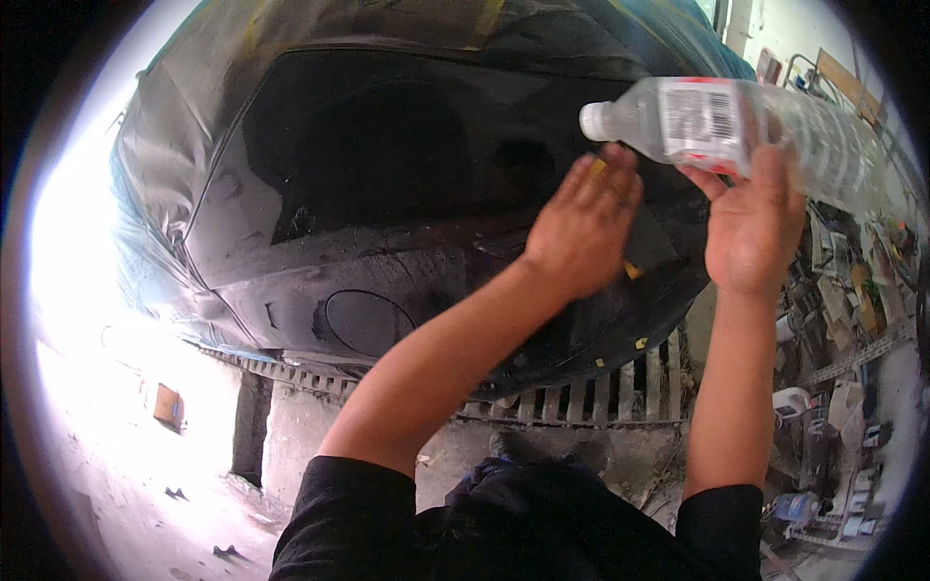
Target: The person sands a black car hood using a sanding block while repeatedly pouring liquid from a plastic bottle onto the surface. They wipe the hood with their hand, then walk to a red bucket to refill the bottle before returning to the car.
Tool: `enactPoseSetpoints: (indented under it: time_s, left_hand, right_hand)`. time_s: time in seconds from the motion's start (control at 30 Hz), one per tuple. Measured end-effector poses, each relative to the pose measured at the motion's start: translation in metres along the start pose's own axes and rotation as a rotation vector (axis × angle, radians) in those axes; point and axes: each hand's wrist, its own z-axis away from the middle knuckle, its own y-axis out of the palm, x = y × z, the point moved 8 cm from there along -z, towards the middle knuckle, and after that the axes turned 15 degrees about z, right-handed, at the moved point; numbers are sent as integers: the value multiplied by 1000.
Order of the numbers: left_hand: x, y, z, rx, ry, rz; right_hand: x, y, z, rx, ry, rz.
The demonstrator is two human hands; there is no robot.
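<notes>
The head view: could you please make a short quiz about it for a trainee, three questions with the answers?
1. Which hand holds the clear plastic bottle?
2. True or false: the left hand is over the slatted floor grating.
3. Toward which side of the picture does the white cap point: A) right, B) left, C) bottom?

Key:
1. The right hand.
2. False; it is over the black panel.
3. B.

Car workshop: dark car (378, 145) with plastic sheeting (179, 92) draped round bare panel; slatted grate (653, 385) along its near edge; grimy concrete floor (300, 426); jumbled clutter (857, 300) filling right side.
</notes>
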Motion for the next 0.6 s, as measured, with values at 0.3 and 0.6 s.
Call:
enactPoseSetpoints:
  time_s: [0.3, 0.6]
  left_hand:
    - [-46, -3, 5, -82, -137, 817]
    - [-64, 1, -40, -348, -391, 1496]
  right_hand:
    - [-8, -63, 10, -151, 183, 17]
    - [-29, -74, 31, -268, 194, 24]
